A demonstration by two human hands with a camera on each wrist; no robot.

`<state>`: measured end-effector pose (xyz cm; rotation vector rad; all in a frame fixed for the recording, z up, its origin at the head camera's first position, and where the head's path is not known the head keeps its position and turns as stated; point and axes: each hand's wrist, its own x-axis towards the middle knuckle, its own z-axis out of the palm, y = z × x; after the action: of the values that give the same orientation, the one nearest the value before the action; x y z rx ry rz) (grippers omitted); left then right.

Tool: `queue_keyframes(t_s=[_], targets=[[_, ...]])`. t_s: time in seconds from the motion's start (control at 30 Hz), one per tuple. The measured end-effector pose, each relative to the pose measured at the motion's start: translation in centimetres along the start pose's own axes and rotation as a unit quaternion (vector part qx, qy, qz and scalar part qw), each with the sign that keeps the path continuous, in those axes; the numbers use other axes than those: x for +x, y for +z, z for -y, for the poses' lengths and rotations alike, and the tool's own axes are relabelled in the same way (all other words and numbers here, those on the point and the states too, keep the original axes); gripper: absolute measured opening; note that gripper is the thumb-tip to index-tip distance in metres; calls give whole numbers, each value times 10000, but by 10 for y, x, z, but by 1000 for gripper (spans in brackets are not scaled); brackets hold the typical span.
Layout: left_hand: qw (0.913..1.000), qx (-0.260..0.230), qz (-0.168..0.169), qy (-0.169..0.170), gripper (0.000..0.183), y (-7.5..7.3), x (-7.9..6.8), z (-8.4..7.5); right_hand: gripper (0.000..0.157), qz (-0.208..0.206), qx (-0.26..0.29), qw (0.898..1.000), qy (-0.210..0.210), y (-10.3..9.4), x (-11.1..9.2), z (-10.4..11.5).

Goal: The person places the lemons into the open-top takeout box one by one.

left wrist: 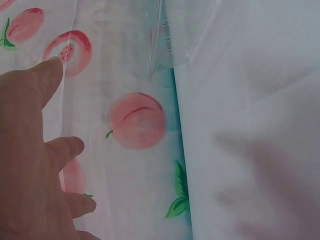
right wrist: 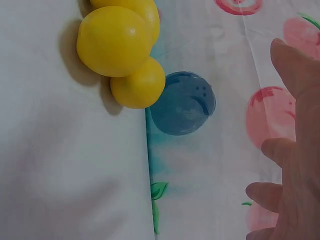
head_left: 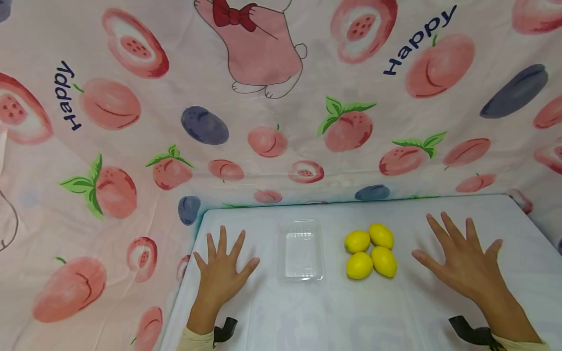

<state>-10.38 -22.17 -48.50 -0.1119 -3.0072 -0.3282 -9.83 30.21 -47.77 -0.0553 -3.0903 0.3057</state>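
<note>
My left hand, fingers spread, is over the left part of the white table, holding nothing. To its right lies a clear plastic tray, also seen partly in the left wrist view as a see-through edge. Several yellow lemons sit bunched together right of the tray, among them a front-left lemon and a back-right lemon. Right of the lemons my right hand is spread wide with nothing in it. In the right wrist view its fingers show apart from the lemons.
The white table ends at a back edge against a hanging fruit-print cloth, which also runs down the left side. A dark strap mount is on the left wrist, another mount on the right.
</note>
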Motion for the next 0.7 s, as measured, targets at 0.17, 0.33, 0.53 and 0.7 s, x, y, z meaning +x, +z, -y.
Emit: queue_keyframes(t_s=[0.17,0.33,0.53,0.7], targets=[[10000,-70,42,1,85,-1,0,-2,109,2,-7,10000,-13,-1,-2,0],[9999,-124,52,17,85,-2,0,-5,109,-8,-9,10000,-38,-1,-4,0],[9994,-305,139,-36,83,2,-3,-10,109,14,5,10000,-70,4,-3,2],[9980,-616,147,-32,78,10,-8,-14,109,73,0,9999,-121,7,-4,6]])
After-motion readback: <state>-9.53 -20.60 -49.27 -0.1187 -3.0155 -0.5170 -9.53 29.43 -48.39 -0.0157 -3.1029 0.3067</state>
